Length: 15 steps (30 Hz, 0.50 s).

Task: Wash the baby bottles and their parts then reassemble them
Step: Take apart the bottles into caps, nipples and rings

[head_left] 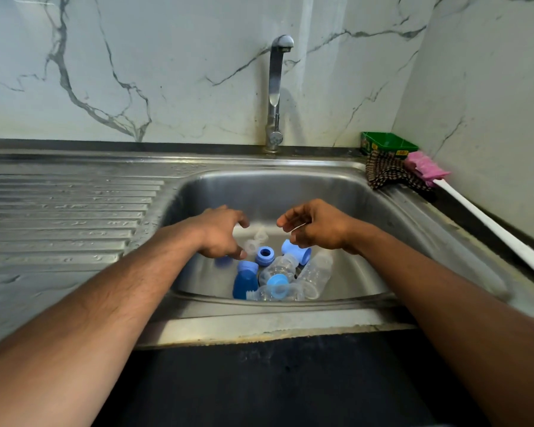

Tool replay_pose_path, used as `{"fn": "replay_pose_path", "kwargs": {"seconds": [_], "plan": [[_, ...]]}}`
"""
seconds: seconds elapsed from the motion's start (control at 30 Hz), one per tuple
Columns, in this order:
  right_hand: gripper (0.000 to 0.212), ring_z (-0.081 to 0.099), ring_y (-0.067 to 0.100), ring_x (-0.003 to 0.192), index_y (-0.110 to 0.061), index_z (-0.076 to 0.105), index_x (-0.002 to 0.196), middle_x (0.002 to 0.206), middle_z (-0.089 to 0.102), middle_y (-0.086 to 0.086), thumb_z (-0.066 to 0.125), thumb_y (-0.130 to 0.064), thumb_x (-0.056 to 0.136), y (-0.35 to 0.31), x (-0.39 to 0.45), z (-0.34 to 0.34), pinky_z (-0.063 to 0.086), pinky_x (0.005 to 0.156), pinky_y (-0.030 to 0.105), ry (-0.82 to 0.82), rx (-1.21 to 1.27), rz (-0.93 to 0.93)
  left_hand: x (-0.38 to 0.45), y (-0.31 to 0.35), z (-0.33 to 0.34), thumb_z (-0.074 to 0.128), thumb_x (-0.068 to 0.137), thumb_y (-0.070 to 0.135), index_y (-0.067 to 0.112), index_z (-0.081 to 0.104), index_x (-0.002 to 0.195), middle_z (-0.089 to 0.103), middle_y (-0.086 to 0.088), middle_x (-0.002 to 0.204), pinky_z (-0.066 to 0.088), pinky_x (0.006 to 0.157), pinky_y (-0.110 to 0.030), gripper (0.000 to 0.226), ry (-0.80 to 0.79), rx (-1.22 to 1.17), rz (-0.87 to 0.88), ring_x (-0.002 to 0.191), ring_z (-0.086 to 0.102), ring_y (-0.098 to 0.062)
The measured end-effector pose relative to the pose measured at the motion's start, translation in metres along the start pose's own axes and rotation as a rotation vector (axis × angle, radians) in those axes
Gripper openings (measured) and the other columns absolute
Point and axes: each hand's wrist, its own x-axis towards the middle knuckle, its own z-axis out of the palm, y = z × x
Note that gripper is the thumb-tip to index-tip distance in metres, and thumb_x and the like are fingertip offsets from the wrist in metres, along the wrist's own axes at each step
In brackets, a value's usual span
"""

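Observation:
Clear baby bottles [316, 274] lie on their sides in the steel sink [383, 211], mixed with blue collar rings [264, 255], a dark blue cap [244, 285], a light blue cap [296, 249] and clear teats [256, 240]. My left hand [221, 231] hovers over the pile's left side with fingers loosely curled, holding nothing that I can see. My right hand [315, 224] hovers over the right side, fingers also loosely curled and empty. A blurred blue piece [223, 261] shows just under my left fingers.
The tap [276, 94] stands behind the sink; no water runs. A ribbed draining board [62, 208] lies to the left. At the right rim sit a green box [389, 144], a checked cloth [389, 174] and a pink-headed bottle brush with a white handle [490, 223].

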Motion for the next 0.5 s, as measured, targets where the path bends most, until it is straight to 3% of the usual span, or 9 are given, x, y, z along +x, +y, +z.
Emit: {"fn": "replay_pose_path", "kwargs": {"seconds": [0.13, 0.37, 0.5], "plan": [[0.031, 0.064, 0.018, 0.09, -0.009, 0.069, 0.114, 0.113, 0.066, 0.013, 0.068, 0.005, 0.087, -0.001, 0.002, -0.001, 0.057, 0.079, 0.031, -0.016, -0.004, 0.006, 0.0, 0.002, 0.0, 0.077, 0.084, 0.031, 0.024, 0.048, 0.141, 0.043, 0.0, 0.149, 0.039, 0.109, -0.038, 0.065, -0.003, -0.06, 0.029, 0.132, 0.046, -0.021], [0.031, 0.062, 0.014, 0.088, -0.005, 0.067, 0.117, 0.109, 0.067, 0.015, 0.071, 0.0, 0.087, -0.009, 0.004, 0.0, 0.054, 0.069, 0.025, 0.035, -0.02, -0.03, -0.009, 0.013, -0.007, 0.077, 0.083, 0.031, 0.026, 0.052, 0.137, 0.046, 0.003, 0.146, 0.038, 0.109, -0.036, 0.059, 0.053, -0.063, 0.106, 0.132, 0.046, -0.018], [0.029, 0.062, 0.009, 0.082, -0.008, 0.068, 0.115, 0.103, 0.067, 0.007, 0.073, -0.003, 0.086, -0.01, 0.004, -0.002, 0.047, 0.062, 0.014, 0.071, -0.039, -0.025, -0.019, 0.018, -0.013, 0.075, 0.084, 0.036, 0.029, 0.056, 0.132, 0.052, 0.005, 0.136, 0.042, 0.104, -0.038, 0.052, 0.121, -0.086, 0.102, 0.124, 0.051, -0.017]]}}
